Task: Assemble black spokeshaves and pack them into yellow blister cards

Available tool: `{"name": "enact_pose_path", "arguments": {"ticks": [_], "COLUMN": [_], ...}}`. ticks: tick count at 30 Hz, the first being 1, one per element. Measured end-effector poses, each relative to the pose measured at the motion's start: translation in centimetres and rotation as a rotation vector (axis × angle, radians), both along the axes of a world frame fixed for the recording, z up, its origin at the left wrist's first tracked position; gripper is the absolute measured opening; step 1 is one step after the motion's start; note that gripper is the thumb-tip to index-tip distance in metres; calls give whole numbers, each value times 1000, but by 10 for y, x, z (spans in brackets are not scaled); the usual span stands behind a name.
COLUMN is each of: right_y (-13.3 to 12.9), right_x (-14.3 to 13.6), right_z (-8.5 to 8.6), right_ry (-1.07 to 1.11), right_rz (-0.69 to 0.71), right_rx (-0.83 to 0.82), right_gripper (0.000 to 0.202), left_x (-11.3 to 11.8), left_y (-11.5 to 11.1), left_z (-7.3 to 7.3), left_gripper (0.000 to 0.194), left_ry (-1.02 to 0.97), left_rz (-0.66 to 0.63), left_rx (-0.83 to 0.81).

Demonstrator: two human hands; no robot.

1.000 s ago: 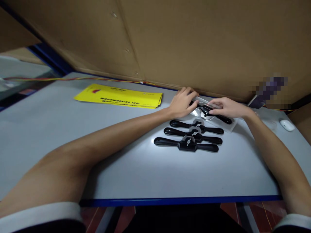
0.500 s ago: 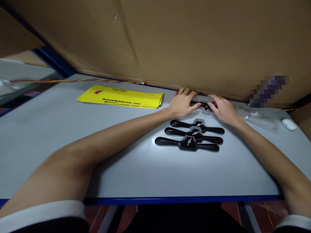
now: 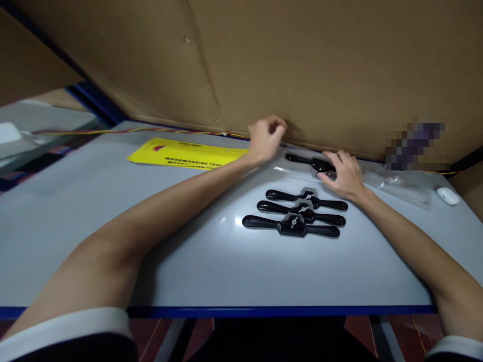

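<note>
My right hand [image 3: 346, 175] grips the right part of a black spokeshave [image 3: 298, 159] lying in clear plastic packaging [image 3: 284, 171] at the back of the table. Its thumb is on the near side, the fingers on the far side; they hide the right handle. My left hand [image 3: 265, 139] is raised by the cardboard wall, left of that spokeshave. Its fingers curl toward the thumb in a pinch; whether anything is between them cannot be made out. Nearer me lie three more black spokeshaves [image 3: 307, 197], [image 3: 302, 210], [image 3: 292, 226] in a row, with silvery screws and grey plates.
Yellow cards [image 3: 173, 152] printed "WOODWORKING TOOL" lie at the back left, partly behind my left arm. Clear plastic bags [image 3: 403, 188] and a white mouse-shaped object [image 3: 448, 196] are at the right. A cardboard wall [image 3: 320, 75] closes the back; a twisted red-yellow wire [image 3: 151, 130] runs along it.
My left hand has let go of the packaged spokeshave, moving up and left and uncovering its left handle. My right hand stays there. The three loose spokeshaves have not moved.
</note>
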State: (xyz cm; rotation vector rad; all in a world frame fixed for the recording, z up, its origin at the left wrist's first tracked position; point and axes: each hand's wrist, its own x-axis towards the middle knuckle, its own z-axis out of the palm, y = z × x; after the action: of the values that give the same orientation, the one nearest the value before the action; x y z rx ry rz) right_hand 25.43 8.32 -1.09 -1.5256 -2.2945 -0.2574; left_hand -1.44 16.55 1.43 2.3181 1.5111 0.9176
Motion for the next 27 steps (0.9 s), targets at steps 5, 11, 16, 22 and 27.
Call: {"name": "enact_pose_path", "arguments": {"ticks": [5,11,16,22,27], "right_y": [-1,-1,1,2,0], "right_x": [-3,-3,-1,1,0], "right_z": [4,2,-1,-3,-3], "right_ry": [-97,-140,-112,-67,-38], "right_rz": [-13,-21,6,40,47], "right_rx": [-65,-87,-98,-106,-128], "right_gripper": [78,83,77,71,68], "left_x": [-62,-112,-120,-119,-126], "left_y": [15,33,46,49,52], "left_z": [54,58,38,30,25], "left_gripper": [60,87,111,91,85], "left_ry": [107,563,709,701,681], "left_rz": [205,10,-57,33,-117], "left_rx": [-146,-410,-479,-498,-434]}}
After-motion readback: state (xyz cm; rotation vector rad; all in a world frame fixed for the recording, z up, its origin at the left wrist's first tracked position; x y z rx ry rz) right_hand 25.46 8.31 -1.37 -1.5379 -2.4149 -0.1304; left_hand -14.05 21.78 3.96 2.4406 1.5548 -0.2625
